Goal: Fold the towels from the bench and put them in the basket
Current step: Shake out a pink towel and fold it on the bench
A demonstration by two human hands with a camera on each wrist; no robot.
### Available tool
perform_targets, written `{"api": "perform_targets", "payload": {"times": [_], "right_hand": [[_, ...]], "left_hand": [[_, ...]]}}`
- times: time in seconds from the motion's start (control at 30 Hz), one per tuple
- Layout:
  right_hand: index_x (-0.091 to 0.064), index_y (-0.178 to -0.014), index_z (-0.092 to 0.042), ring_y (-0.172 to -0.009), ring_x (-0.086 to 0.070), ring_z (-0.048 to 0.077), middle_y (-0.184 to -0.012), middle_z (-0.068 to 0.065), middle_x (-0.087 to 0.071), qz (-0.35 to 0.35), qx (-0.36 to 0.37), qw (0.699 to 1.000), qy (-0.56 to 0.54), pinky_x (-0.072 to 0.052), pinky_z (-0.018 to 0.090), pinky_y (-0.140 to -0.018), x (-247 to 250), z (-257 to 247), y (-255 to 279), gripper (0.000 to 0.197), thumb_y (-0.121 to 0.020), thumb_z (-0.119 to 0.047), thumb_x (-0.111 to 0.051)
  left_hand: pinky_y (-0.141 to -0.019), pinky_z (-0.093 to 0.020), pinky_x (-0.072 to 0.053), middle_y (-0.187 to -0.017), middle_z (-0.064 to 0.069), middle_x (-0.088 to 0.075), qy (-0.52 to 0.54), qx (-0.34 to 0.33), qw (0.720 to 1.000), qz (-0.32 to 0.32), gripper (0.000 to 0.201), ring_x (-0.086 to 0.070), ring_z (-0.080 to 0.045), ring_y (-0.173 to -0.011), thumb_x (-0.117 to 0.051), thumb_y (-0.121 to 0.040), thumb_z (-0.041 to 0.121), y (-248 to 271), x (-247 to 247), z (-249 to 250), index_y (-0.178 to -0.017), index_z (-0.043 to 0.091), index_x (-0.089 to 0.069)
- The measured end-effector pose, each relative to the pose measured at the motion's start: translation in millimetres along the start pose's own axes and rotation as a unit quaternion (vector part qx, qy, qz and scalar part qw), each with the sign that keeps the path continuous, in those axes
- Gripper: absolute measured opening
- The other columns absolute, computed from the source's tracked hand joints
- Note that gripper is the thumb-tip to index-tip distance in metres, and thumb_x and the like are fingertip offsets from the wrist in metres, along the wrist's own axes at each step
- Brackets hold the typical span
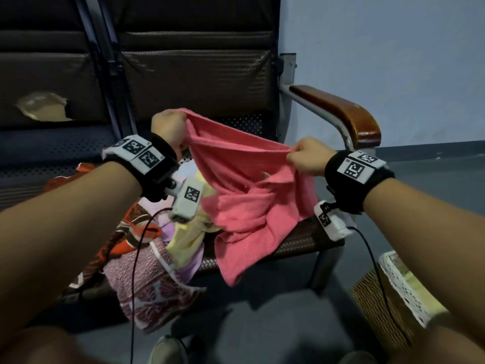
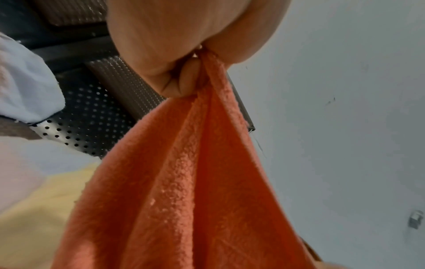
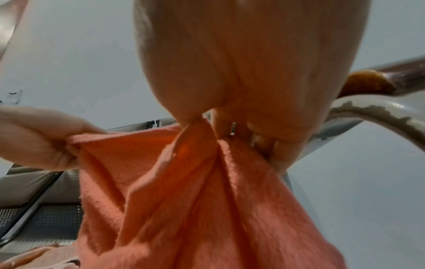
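A coral-pink towel (image 1: 246, 195) hangs in the air over the bench seat, stretched between both hands. My left hand (image 1: 170, 130) grips its upper left edge with curled fingers, and the left wrist view shows the towel (image 2: 184, 182) bunched in that fist (image 2: 184, 60). My right hand (image 1: 304, 156) pinches the upper right edge; the right wrist view shows the cloth (image 3: 195, 200) gathered under the fingers (image 3: 271, 145), with my left hand (image 3: 43, 138) holding the far corner. The towel's lower part droops onto the seat. A wicker basket (image 1: 380, 292) with a white lace liner stands on the floor at lower right.
A heap of other towels, yellow (image 1: 183, 237), lilac, pink-patterned (image 1: 149, 282) and orange-brown (image 1: 131, 227), lies on the bench's left part. The bench has a dark padded back and a wooden armrest (image 1: 341, 111) on the right. A grey wall and grey floor surround it.
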State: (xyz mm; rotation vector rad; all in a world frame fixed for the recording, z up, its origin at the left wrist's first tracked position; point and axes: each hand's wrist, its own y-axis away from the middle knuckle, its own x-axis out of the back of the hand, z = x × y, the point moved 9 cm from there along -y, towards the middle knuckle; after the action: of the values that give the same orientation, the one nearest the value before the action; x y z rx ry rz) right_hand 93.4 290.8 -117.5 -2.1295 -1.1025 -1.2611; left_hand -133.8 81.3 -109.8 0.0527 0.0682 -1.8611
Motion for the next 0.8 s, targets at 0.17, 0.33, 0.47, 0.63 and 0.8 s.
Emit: {"api": "perform_targets", "payload": {"times": [0.17,0.33,0.47,0.63,0.8], "right_hand": [[-0.061,-0.060,-0.014,-0.060,-0.055,0.018,-0.060,0.002,-0.059,0.076,0.044,0.996,-0.006,-0.039,0.027,-0.056,19,2,-1,0.036,-0.093,-0.023,-0.051],[-0.078,-0.097,-0.023,-0.074,-0.059,0.016,-0.075,-0.005,-0.065,0.064,0.117,0.990,0.048,-0.040,0.022,-0.069,29,-9,6,0.021,-0.094,-0.017,-0.058],[-0.079,-0.095,-0.020,-0.085,-0.063,0.024,-0.078,-0.001,-0.062,0.039,0.136,0.978,0.156,-0.044,0.028,-0.075,33,-21,5,0.020,-0.088,-0.016,-0.061],[-0.074,-0.091,-0.023,-0.088,-0.060,0.025,-0.085,0.000,-0.063,0.070,0.134,0.974,0.167,-0.043,0.028,-0.076,71,-31,-2,0.029,-0.091,-0.012,-0.047],[-0.072,-0.091,-0.027,-0.082,-0.057,0.019,-0.088,-0.001,-0.067,0.068,0.169,0.975,0.129,-0.037,0.025,-0.072,96,-49,-4,0.032,-0.087,-0.006,-0.049]], "left_hand": [[-0.035,-0.013,-0.031,-0.051,0.001,-0.058,-0.010,-0.024,1.000,-0.003,0.025,-0.047,-0.007,-0.031,-0.056,-0.091,0.006,1,9,-5,-0.073,0.016,-0.070],[-0.038,-0.017,-0.041,-0.062,-0.008,-0.060,-0.017,-0.007,1.000,0.023,0.033,-0.050,-0.009,-0.033,-0.043,-0.089,-0.004,-11,31,4,-0.083,0.011,-0.072],[-0.059,-0.036,-0.061,-0.086,-0.014,-0.073,-0.155,-0.097,0.982,0.046,0.041,-0.073,-0.026,-0.060,-0.036,-0.085,0.007,-9,35,35,-0.087,0.021,-0.074],[-0.076,-0.038,-0.063,-0.073,-0.001,-0.076,-0.295,-0.167,0.941,0.003,0.014,-0.075,-0.017,-0.071,-0.067,-0.073,0.019,-9,33,69,-0.081,0.021,-0.078],[-0.073,-0.029,-0.054,-0.076,0.001,-0.071,-0.348,-0.202,0.914,0.053,0.018,-0.067,-0.020,-0.075,-0.065,-0.080,0.036,-9,43,103,-0.082,0.019,-0.069]]}}
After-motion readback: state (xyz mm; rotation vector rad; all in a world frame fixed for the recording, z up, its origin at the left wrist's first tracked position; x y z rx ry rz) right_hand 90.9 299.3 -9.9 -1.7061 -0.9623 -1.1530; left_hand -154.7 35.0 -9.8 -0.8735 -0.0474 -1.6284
